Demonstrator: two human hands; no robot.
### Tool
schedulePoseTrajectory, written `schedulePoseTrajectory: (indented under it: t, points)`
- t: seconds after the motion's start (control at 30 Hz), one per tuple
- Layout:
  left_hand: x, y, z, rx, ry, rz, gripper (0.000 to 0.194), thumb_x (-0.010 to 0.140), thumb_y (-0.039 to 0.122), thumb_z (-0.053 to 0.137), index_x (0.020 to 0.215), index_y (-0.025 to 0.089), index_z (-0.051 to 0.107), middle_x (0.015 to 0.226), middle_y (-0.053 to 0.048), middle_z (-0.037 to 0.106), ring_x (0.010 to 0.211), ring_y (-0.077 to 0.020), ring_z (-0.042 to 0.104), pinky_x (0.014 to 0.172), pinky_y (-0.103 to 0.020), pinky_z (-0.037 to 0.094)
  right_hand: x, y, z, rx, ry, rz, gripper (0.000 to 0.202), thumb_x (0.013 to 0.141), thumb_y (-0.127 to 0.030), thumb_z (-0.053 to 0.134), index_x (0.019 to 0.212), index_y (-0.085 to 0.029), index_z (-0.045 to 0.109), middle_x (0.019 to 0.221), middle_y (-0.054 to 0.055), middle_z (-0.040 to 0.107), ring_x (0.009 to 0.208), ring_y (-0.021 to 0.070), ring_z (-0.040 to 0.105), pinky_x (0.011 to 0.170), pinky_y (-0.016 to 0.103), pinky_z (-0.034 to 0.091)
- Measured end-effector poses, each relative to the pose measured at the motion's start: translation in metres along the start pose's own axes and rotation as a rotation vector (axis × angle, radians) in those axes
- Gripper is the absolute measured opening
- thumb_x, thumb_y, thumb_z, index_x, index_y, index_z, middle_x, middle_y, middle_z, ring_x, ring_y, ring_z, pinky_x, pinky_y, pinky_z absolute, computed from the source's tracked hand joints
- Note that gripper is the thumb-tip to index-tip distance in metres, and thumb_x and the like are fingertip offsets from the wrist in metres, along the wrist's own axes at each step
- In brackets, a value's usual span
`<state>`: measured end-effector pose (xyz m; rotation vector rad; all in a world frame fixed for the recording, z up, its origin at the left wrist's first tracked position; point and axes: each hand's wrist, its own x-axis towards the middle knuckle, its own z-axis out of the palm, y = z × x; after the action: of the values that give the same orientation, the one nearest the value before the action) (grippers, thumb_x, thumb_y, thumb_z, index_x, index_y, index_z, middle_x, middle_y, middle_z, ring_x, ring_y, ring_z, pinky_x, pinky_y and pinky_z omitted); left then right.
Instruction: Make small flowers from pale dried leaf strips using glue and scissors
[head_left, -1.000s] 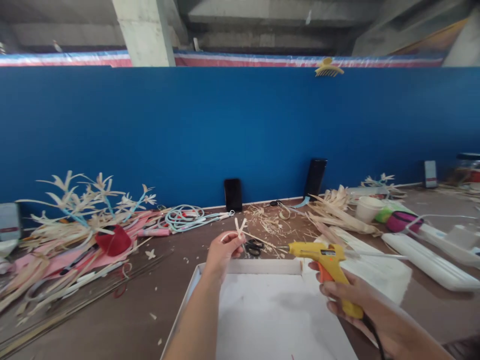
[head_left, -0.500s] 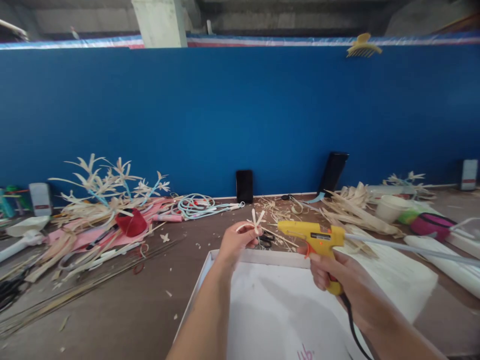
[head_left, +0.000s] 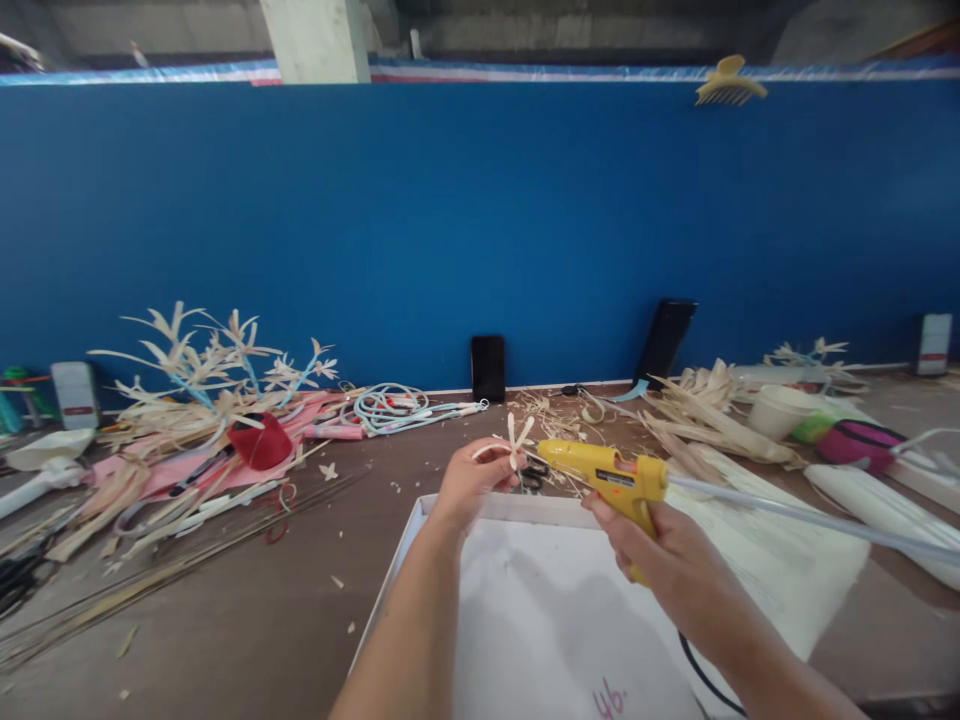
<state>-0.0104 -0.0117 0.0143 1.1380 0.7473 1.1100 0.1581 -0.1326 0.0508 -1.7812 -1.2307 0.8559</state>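
Above the far edge of a white box lid (head_left: 555, 600), my left hand (head_left: 476, 483) pinches a small pale flower of thin strips (head_left: 513, 440), its petals pointing up. My right hand (head_left: 656, 545) is wrapped round the handle of a yellow glue gun (head_left: 600, 467). The gun's nozzle points left and is close beside the flower; whether they touch I cannot tell. A long clear glue stick (head_left: 795, 514) runs out of the gun's back to the right.
Dark scissors (head_left: 534, 474) lie behind the lid. Strip flowers (head_left: 180, 350), a red piece (head_left: 261, 441) and a coiled light-blue cord (head_left: 390, 408) are at left. A black phone (head_left: 488, 368) leans on the blue partition (head_left: 420, 220). Husks (head_left: 712, 425) and a pink pouch (head_left: 859, 446) are at right.
My right hand has moved left with the glue gun, bringing its nozzle nearer the flower. The flower stays pinched in my left hand and is turned slightly.
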Motion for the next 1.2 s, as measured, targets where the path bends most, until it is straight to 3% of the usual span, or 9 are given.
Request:
schedulePoseTrajectory:
  t: [0.27, 1.2]
  points:
    - [0.001, -0.001, -0.001, 0.019, -0.014, 0.015, 0.024, 0.058, 0.03, 0.074, 0.072, 0.014, 0.063, 0.069, -0.001, 0.062, 0.053, -0.0075, 0.052, 0.049, -0.02, 0.037, -0.007, -0.013, 0.0, -0.084, 0.033, -0.057, 0.038, 0.074, -0.053, 0.052, 0.085, -0.018, 0.06, 0.052, -0.001, 0.055, 0.048, 0.0152, 0.049, 0.048, 0.025, 0.037]
    - [0.001, -0.001, -0.002, 0.019, -0.006, 0.008, 0.024, 0.058, 0.028, 0.074, 0.074, 0.015, 0.062, 0.066, 0.0, 0.061, 0.053, -0.0082, 0.053, 0.049, -0.019, 0.038, -0.006, 0.001, 0.005, -0.139, 0.074, -0.183, 0.036, 0.079, -0.051, 0.048, 0.09, -0.019, 0.06, 0.048, -0.003, 0.053, 0.05, 0.0163, 0.052, 0.056, 0.025, 0.042]
